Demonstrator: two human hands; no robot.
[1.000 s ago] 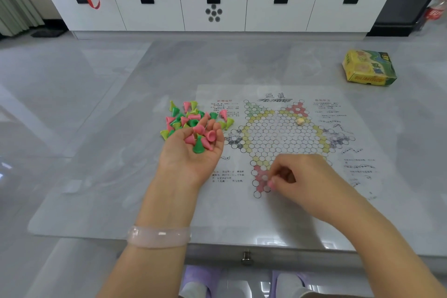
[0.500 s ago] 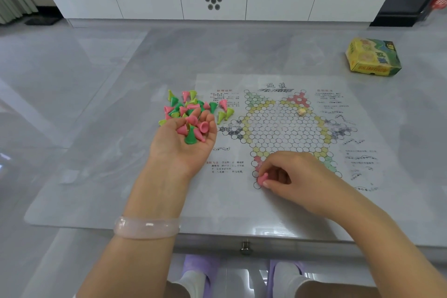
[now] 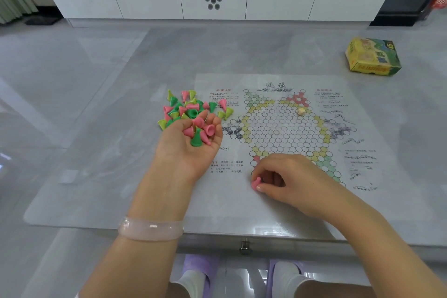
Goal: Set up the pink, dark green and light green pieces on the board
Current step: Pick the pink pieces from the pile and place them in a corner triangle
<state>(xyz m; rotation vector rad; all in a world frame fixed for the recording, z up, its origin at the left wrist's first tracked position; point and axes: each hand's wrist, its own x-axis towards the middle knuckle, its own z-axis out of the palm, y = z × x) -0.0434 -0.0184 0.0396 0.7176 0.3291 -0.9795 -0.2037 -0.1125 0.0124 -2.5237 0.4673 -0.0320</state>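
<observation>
Right hand [image 3: 287,176] pinching a pink piece [image 3: 255,182] at the board's [image 3: 285,128] near corner, left hand [image 3: 191,145] cupped palm-up holding pieces [image 3: 200,132], pile [image 3: 191,107] by the board's left edge, bare table [image 3: 96,176] around, box [image 3: 372,58] near far right edge

The person wore a pale pink translucent bangle [image 3: 150,229] on the left wrist, bare forearms without sleeves, white socks [image 3: 191,280] and lilac slippers [image 3: 200,264].
</observation>
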